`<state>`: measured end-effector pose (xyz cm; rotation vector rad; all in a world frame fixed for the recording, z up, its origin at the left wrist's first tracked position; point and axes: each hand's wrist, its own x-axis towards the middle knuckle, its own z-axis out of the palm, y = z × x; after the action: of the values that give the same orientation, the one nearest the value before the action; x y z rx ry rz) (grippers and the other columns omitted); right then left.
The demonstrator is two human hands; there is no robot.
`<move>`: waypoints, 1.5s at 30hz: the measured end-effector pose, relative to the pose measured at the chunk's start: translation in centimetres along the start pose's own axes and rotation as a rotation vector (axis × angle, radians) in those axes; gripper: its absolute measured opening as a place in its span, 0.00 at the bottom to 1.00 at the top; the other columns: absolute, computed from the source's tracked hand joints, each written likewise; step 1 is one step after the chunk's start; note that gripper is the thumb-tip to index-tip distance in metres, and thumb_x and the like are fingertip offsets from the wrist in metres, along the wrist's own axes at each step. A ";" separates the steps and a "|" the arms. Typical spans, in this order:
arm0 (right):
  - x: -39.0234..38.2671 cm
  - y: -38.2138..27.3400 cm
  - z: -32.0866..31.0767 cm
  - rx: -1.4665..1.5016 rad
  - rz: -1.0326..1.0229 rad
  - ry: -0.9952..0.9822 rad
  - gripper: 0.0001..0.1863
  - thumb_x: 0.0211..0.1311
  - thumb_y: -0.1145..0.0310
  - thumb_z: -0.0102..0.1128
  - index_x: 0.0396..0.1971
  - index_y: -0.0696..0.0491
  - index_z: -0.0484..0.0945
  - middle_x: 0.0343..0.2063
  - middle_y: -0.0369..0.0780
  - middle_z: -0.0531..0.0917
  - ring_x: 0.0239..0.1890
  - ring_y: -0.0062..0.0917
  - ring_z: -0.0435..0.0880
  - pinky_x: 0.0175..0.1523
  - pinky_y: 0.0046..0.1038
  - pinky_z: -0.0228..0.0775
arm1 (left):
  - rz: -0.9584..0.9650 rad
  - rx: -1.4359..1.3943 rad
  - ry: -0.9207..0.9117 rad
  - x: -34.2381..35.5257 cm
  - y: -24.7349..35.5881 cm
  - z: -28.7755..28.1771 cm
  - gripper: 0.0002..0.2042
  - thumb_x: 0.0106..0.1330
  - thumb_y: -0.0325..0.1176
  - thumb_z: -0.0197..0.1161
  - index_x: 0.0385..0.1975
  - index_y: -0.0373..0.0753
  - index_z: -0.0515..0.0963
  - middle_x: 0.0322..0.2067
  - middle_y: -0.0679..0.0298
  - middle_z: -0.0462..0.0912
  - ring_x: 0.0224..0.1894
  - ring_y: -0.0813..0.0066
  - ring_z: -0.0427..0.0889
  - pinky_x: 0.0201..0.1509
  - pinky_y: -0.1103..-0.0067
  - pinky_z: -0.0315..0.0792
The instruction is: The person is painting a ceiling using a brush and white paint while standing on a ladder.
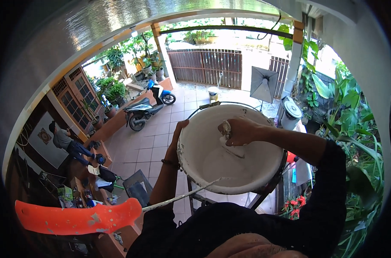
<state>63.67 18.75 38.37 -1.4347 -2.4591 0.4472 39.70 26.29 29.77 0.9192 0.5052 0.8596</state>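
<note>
Bucket (pixel 193 148), mouth upward

Head view: round, white, streaky within and speckled at the rim, it sits over a stand (pixel 264 197) whose dark near right edge shows beyond. Its long axis runs down from the mouth; exact tilt cannot be told. The left hand (pixel 175 141) clasps the left rim; the right hand (pixel 243 131), well apart from it inside, closes on a pale crumpled wad (pixel 227 128).
</note>
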 end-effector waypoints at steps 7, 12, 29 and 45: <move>-3.9 -1.2 -3.3 0.139 -0.043 0.267 0.13 0.45 0.68 0.69 0.23 0.56 0.71 0.18 0.37 0.75 0.22 0.25 0.75 0.30 0.27 0.67 | 0.135 -0.078 0.054 1.3 -3.0 -5.2 0.26 0.67 0.53 0.52 0.55 0.39 0.70 0.50 0.62 0.75 0.52 0.75 0.73 0.54 0.77 0.69; -6.7 -1.1 -4.1 0.282 -0.057 0.391 0.13 0.45 0.68 0.68 0.21 0.57 0.71 0.17 0.40 0.77 0.21 0.25 0.78 0.30 0.27 0.70 | 0.427 0.283 0.054 -2.1 0.6 1.9 0.25 0.66 0.51 0.54 0.54 0.38 0.71 0.47 0.61 0.78 0.49 0.74 0.76 0.51 0.76 0.72; -9.3 2.4 -4.0 1.117 0.040 0.633 0.11 0.50 0.77 0.68 0.29 0.54 0.73 0.25 0.38 0.81 0.27 0.21 0.83 0.32 0.23 0.77 | 0.018 -0.013 0.072 -1.0 0.9 2.0 0.22 0.61 0.51 0.55 0.44 0.37 0.74 0.34 0.63 0.80 0.33 0.74 0.79 0.38 0.78 0.75; -11.5 15.3 -24.0 -0.876 -0.360 1.827 0.15 0.58 0.76 0.59 0.47 0.52 0.78 0.36 0.43 0.83 0.38 0.28 0.82 0.41 0.26 0.76 | -0.003 0.007 0.094 0.8 -0.2 -1.6 0.22 0.59 0.49 0.56 0.44 0.37 0.74 0.34 0.62 0.79 0.33 0.73 0.77 0.39 0.76 0.74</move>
<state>90.25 18.94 53.76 -0.6904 -1.1059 -1.4750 39.09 27.65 28.74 0.8865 0.5909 0.9017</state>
